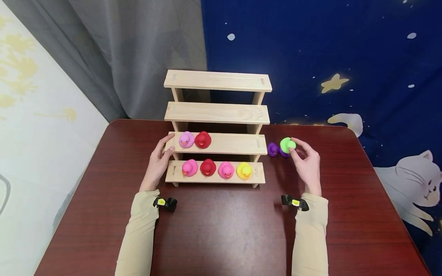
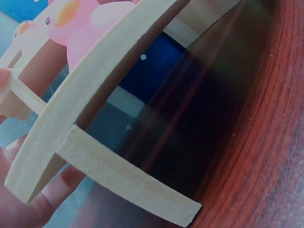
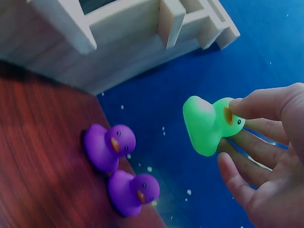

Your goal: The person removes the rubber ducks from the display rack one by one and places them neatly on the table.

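Observation:
A wooden four-step rack (image 1: 217, 113) stands on the table. Its lowest step carries a pink duck (image 1: 190, 168), a red duck (image 1: 208, 167), another pink duck (image 1: 226, 170) and a yellow duck (image 1: 244, 170). On the step above sit a light purple-pink duck (image 1: 186, 139) and a red duck (image 1: 203, 140), both toward the left. My left hand (image 1: 158, 163) grips the left end of that second step. Right of the rack, my right hand (image 1: 307, 165) pinches a green duck (image 3: 204, 124) by its head, above two purple ducks (image 3: 102, 146) on the table.
The dark red table (image 1: 221, 230) extends in front of the rack and to both sides. Behind it hang a grey curtain (image 1: 155, 50) and a blue cloth (image 1: 293, 50) with stars and a cat. A white patterned surface (image 1: 45, 96) lies at the left.

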Demonstrator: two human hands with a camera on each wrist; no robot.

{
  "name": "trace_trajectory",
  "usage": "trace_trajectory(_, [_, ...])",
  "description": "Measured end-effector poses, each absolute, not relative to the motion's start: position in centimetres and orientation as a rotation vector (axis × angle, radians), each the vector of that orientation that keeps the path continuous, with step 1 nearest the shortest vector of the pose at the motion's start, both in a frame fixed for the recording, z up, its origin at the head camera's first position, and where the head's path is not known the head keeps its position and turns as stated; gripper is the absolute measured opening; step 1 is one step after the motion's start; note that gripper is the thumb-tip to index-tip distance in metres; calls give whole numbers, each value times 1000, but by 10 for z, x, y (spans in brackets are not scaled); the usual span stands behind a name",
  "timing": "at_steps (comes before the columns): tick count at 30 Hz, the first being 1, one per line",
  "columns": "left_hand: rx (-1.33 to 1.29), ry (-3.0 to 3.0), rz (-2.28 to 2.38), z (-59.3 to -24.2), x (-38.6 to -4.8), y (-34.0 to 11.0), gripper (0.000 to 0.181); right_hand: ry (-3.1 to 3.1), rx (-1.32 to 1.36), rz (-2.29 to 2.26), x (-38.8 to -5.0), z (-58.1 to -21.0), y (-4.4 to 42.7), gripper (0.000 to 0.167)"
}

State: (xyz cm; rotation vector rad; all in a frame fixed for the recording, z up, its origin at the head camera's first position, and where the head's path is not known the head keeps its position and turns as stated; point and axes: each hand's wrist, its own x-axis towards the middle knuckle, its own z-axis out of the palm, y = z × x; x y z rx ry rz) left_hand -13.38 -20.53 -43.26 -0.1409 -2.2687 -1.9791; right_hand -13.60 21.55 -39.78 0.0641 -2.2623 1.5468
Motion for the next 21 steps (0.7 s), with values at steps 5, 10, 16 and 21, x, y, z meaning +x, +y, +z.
trace_trajectory(5, [-142, -2256, -1994, -433, -133, -205, 45, -2289, 50, 1509, -137, -401, 223, 31])
trace_trajectory(10, [-139, -2258, -1990, -433, -134, -205, 45, -2318, 44, 1470, -137, -403, 231, 31])
trace_trajectory(16, [-138, -2266, -1988, -433, -133, -206, 45, -2353, 4, 1426, -146, -422, 251, 32])
trace_trajectory(21, [-145, -2263, -1995, -433, -133, -206, 46, -2397, -42, 1405, -154, -437, 266, 34])
